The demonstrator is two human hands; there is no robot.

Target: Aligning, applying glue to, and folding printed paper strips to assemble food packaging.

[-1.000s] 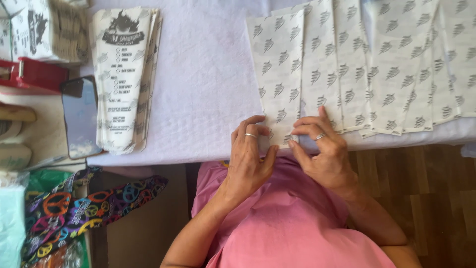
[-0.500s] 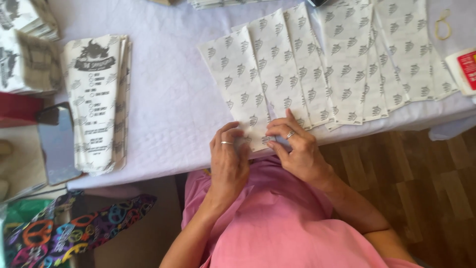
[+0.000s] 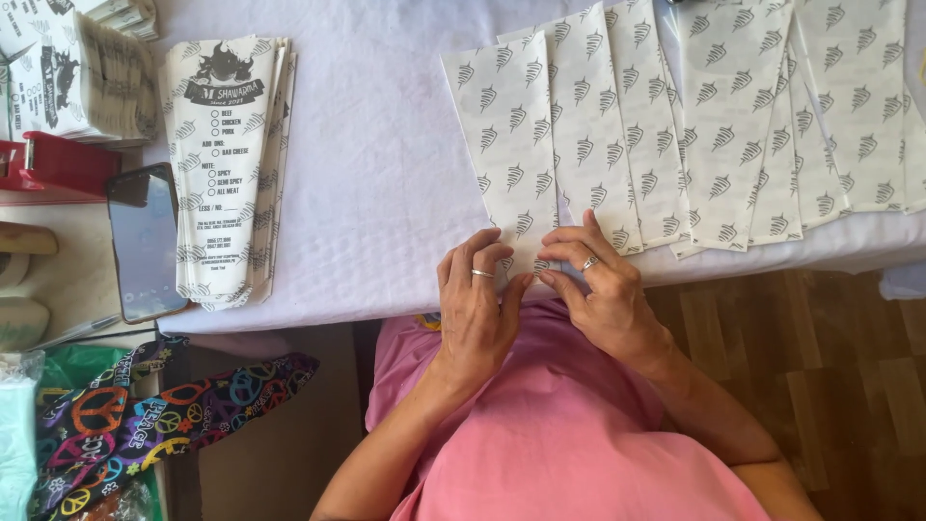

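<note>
Paper sleeve [image 3: 506, 154], white with a repeating grey motif, lies leftmost in a fanned, overlapping row of like sleeves [image 3: 733, 125] on the white-covered table [image 3: 386, 174], its near end at the table edge where both hands can work it. Left hand [image 3: 479, 304] and right hand [image 3: 593, 289] have their fingers curled close together, tips pinching that near end flat, seemingly to crease it. Well to the left a stack of printed bags [image 3: 227, 164] sits beside a dark phone [image 3: 145, 241], kept apart from the fanned row.
</note>
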